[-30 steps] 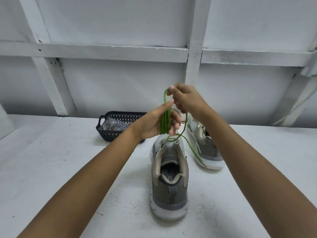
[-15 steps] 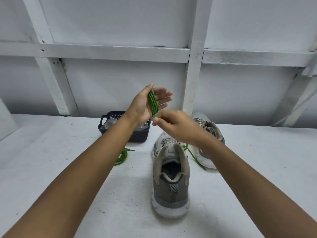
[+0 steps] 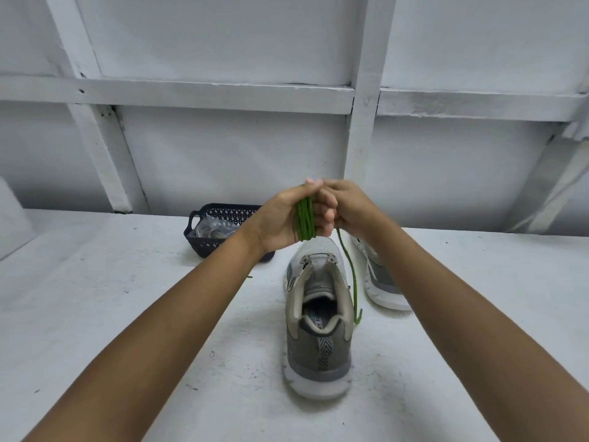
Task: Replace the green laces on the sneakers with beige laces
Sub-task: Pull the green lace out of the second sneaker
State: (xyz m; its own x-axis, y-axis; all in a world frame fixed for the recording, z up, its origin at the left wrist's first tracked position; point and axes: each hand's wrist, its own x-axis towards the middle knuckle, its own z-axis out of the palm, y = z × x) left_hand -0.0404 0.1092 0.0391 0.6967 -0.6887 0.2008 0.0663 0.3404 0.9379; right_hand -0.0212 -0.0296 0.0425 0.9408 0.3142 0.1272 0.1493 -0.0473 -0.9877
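The step in hand, as I judge it, is the tidying of a lace already taken out. A thin green shoelace (image 3: 305, 218) is wound in several loops around the left hand (image 3: 280, 218), which holds the bundle raised above the middle of the white painted table (image 3: 95, 314). The fingers of this hand curl over the loops and grip them. The right hand (image 3: 347, 205) meets it from the right with bent fingers, and it seems to pinch the running strand at the top of the bundle. The exact contact is hidden between the two hands. Below the right hand the free tail of the lace hangs down, and its end comes beside the collar of a grey and beige mesh sneaker (image 3: 318, 339) with a white sole. This sneaker stands in the middle of the table, heel toward the near edge, and no lace is visible in it. A second sneaker (image 3: 381, 279) of the same kind stands just to its right, closer to the far edge and partly behind the right forearm. Near the far edge, left of centre, is a dark perforated plastic basket (image 3: 204, 240) with something in clear plastic inside. Whether these are the beige laces I cannot tell. The next move probably calls for winding up the tail, then slipping the bundle off the fingers without letting it spring open, and putting it aside.
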